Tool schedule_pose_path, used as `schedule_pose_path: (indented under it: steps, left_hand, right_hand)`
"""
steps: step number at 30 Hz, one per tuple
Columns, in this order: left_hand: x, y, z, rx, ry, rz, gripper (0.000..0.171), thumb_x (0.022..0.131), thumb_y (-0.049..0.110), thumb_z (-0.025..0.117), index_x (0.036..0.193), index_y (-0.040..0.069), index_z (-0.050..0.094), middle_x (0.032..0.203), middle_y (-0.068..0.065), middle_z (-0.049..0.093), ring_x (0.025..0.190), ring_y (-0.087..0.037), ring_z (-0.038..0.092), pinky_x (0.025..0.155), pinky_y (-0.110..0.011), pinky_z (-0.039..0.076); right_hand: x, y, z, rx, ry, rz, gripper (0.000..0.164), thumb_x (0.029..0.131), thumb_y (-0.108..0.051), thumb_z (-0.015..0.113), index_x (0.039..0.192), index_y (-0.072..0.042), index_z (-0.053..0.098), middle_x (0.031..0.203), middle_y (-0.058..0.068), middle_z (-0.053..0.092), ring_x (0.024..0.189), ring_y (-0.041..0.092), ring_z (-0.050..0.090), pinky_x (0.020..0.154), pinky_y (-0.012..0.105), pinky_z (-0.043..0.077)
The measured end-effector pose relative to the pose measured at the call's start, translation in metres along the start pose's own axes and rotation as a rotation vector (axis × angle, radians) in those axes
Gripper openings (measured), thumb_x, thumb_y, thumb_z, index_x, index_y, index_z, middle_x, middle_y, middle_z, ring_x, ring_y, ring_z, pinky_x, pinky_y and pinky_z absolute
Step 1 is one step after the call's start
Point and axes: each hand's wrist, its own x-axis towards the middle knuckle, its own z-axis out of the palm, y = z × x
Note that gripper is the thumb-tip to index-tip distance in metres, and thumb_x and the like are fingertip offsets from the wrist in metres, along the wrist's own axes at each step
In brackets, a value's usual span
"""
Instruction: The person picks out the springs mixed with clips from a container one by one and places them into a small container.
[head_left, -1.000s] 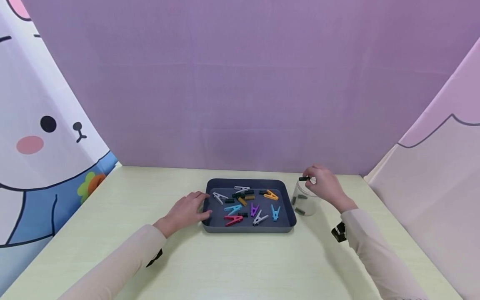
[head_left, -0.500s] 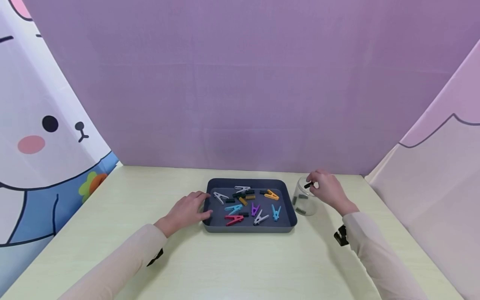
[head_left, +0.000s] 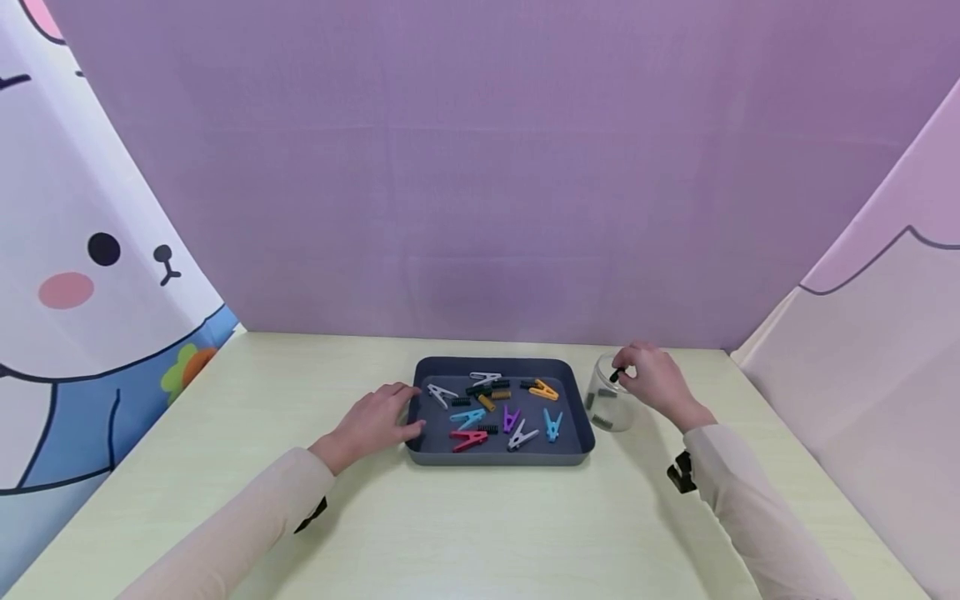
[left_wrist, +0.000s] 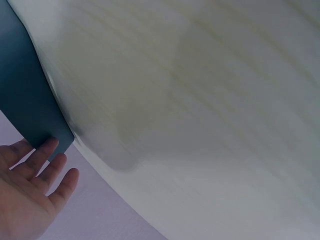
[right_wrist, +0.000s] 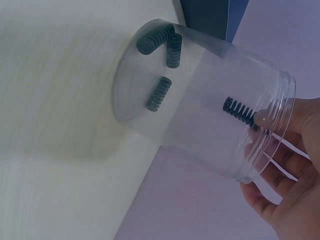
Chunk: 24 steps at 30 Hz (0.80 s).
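My right hand (head_left: 652,382) pinches a dark coil spring (right_wrist: 239,111) between thumb and finger, at the mouth of a clear jar (right_wrist: 200,100). In the right wrist view, the spring's free end points down into the jar. Several fingers show beyond the jar's rim. At the jar's bottom lie three more dark springs (right_wrist: 159,94). My left hand (head_left: 371,425) rests at the left end of a dark grey tray (head_left: 498,459), its fingers loosely extended. The left wrist view shows its fingertips (left_wrist: 50,143) against the tray's outer side.
Inside the tray lie plastic clips in several colours, such as a red clip (head_left: 468,440) and a purple clip (head_left: 510,418). Black springs and gold springs (head_left: 500,395) are scattered among them. The jar stands right beside the tray on the pale table (head_left: 480,533). A purple cloth (head_left: 480,208) hangs behind.
My right hand has lowered from above the jar's rim into its mouth, and the spring has tilted from level to slanting downward. My left hand and the tray hold still.
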Motion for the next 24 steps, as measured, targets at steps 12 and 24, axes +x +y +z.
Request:
schedule_pose_path:
  steps: [12,24]
  left_hand:
    - [0.0002,-0.0008,0.0022,-0.003,0.001,-0.003,0.058,0.080,0.044,0.063,0.123,0.006,0.054,0.123,-0.014,0.055,0.112,-0.030,0.053,0.092,-0.046,0.045]
    - [-0.0004,0.0002,0.0022,-0.003,-0.004,-0.008,0.058,0.080,0.044,0.062,0.123,0.006,0.054,0.123,-0.013,0.055,0.112,-0.029,0.053,0.092,-0.044,0.045]
  right_hand:
    - [-0.0022,-0.0004,0.0012,0.001,0.002,0.018,0.013,0.074,0.000,0.062,0.087,-0.001,0.067,0.085,0.012,0.064,0.082,0.030,0.057,0.071,0.046,0.045]
    - [-0.0034,0.0003,0.0015,-0.008,0.006,0.031,0.013,0.076,-0.001,0.062,0.088,-0.001,0.066,0.085,0.012,0.065,0.083,0.031,0.057,0.071,0.046,0.045]
